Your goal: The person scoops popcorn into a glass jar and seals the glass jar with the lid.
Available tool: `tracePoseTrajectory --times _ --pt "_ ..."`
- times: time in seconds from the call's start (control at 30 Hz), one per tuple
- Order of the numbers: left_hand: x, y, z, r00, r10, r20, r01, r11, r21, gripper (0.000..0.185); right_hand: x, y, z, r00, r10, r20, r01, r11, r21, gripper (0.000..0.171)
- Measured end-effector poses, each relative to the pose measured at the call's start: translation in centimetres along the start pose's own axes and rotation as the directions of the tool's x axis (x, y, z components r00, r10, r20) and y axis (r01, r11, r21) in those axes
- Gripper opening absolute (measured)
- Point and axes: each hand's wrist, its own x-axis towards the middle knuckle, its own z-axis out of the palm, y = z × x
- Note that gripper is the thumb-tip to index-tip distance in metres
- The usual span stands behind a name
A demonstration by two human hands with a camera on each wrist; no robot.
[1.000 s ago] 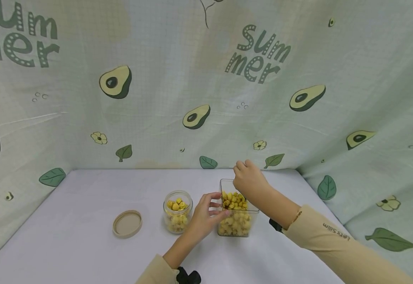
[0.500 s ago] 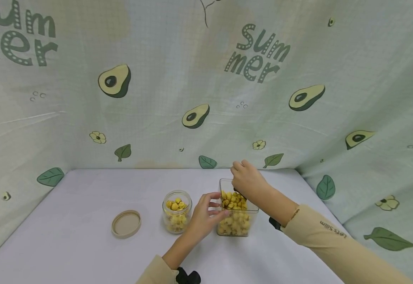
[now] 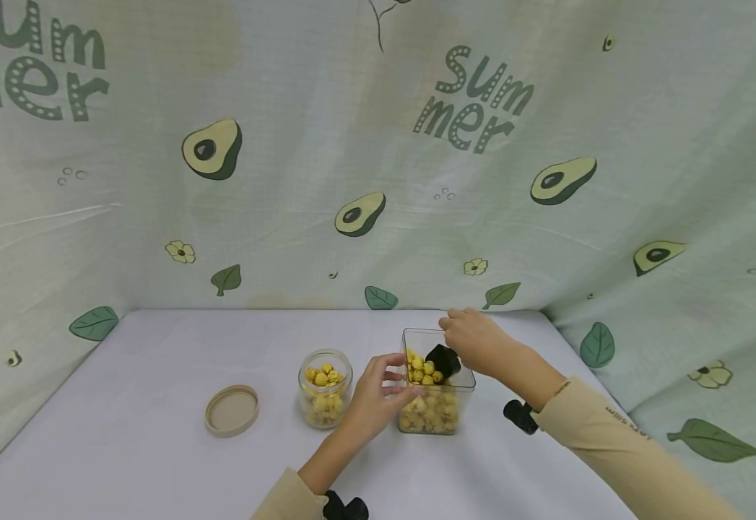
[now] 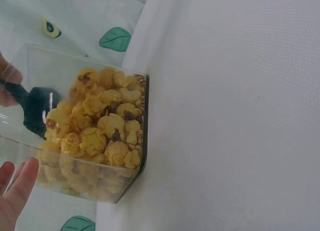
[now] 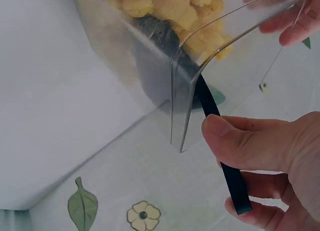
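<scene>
A clear box (image 3: 439,388) of popcorn (image 3: 419,370) stands toward the desk's (image 3: 124,433) far right corner; the right hand (image 3: 479,342) pinches 1 black scoop (image 3: 443,361) dipped inside; the left hand (image 3: 378,399), fingers apart, touches the box.

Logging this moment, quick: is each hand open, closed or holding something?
Left hand: open, at the side of the clear container.
Right hand: closed, holding the black scoop.

On the table (image 3: 124,448), left to right, are the lid (image 3: 231,411), jar (image 3: 326,388) and box (image 3: 424,338). Popcorn (image 3: 428,415) lies in the latter two. The scoop (image 3: 443,361) is in the box, its handle in the right hand (image 3: 478,343); the left hand (image 3: 378,393) is at the box's left.
</scene>
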Motion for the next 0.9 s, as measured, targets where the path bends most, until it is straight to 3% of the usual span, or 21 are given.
tracePoseTrajectory --times 0.23,0.6,0.77,0.9 --pt "0.1 -0.2 0.0 1.000 0.009 -0.008 -0.009 1.000 0.024 0.054 -0.8 0.3 0.5 1.000 -0.011 0.014 0.008 0.984 0.180 0.008" --pt "-0.1 0.3 0.2 1.000 -0.013 0.002 0.013 1.000 0.011 0.053 -2.0 1.3 -0.1 0.997 -0.074 0.010 0.067 0.939 0.337 0.011" --pt "-0.1 0.2 0.2 1.000 -0.002 -0.004 0.002 1.000 0.022 0.054 -1.8 1.2 0.0 0.998 -0.038 0.054 0.017 0.937 0.349 0.010" --pt "0.1 0.0 0.1 1.000 0.005 -0.008 -0.005 1.000 0.027 0.054 -0.8 0.2 -0.1 0.994 0.028 0.109 -0.054 0.967 0.250 0.006"
